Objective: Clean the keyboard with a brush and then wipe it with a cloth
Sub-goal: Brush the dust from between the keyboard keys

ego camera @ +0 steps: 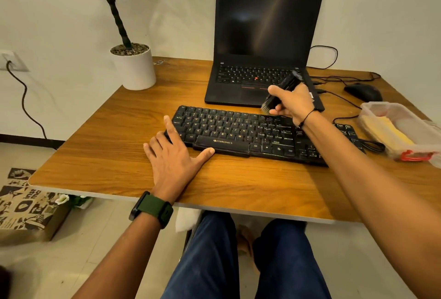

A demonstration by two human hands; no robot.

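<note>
On wooden desk [95, 131] by white wall: left hand [171, 158] flat beside keyboard [238, 131], right hand [293, 103] gripping brush [281, 89].

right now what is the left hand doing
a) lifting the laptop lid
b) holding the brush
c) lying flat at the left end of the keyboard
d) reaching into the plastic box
c: the left hand lies with straight fingers on the table against the left end of the keyboard, while the right hand grips the brush over the keys.
</note>
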